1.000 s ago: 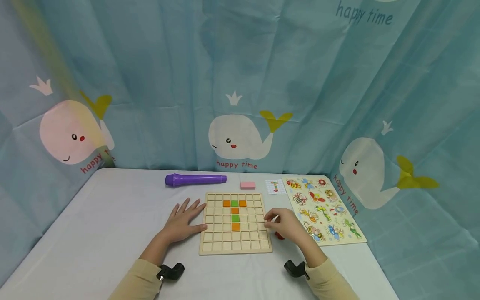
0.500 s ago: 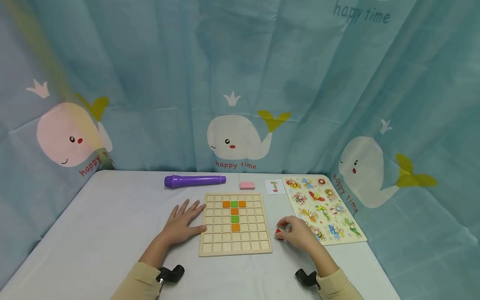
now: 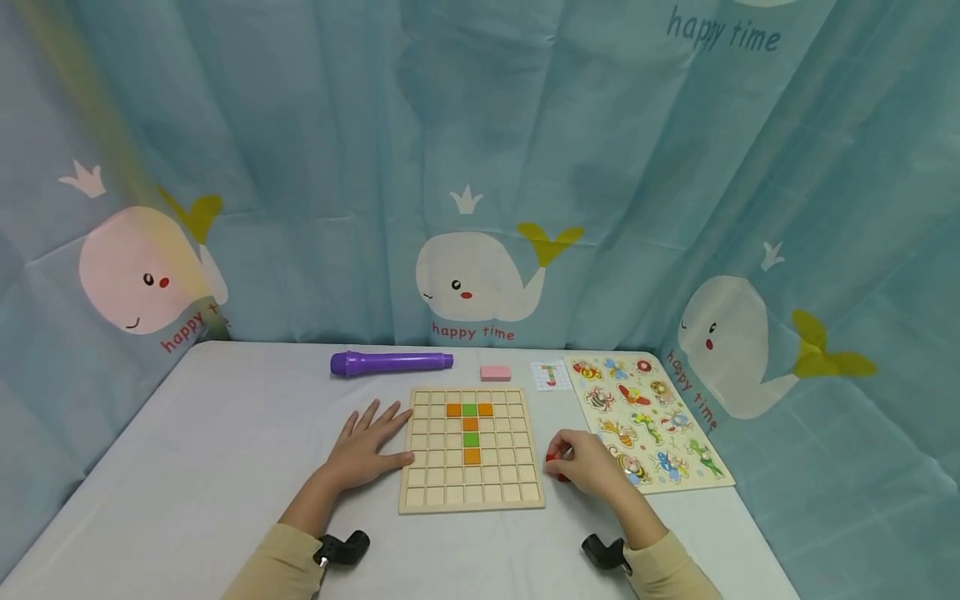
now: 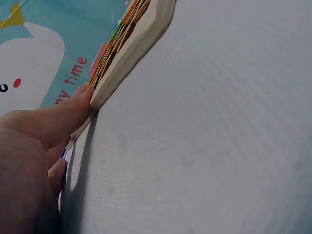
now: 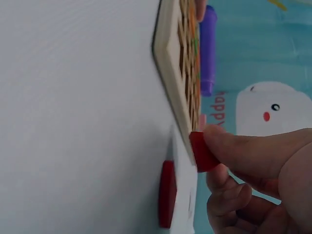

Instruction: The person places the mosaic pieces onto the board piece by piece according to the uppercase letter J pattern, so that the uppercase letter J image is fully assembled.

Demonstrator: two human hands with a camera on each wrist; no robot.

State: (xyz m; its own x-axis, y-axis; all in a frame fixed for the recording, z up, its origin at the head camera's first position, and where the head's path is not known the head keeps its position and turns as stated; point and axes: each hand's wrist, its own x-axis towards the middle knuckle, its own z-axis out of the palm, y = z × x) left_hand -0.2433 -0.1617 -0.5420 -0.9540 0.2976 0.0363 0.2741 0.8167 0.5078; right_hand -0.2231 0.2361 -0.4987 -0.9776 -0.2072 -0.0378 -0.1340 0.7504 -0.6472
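Note:
A wooden grid board [image 3: 442,477] lies in the middle of the table, with orange tiles [image 3: 470,424] and green tiles [image 3: 470,439] set in a T shape. My left hand [image 3: 358,452] rests at the board's left edge, fingers spread and straight, thumb touching the rim in the left wrist view. Right of the board, my right hand [image 3: 588,462] pinches a small red block [image 5: 204,153] between thumb and fingers. Below it, a second red block [image 5: 167,195] lies on the table. The fingers partly hide both red blocks in the head view.
Behind the board lie a purple toy microphone [image 3: 390,362], a pink block [image 3: 495,373] and a pattern card [image 3: 551,375]. An insect picture puzzle board [image 3: 652,425] lies at the right. A whale-print curtain [image 3: 337,208] hangs behind the table.
My right hand has left the board's right edge, drawn back to the red blocks, and taken hold of one. It has since edged slightly left. My left hand stays put.

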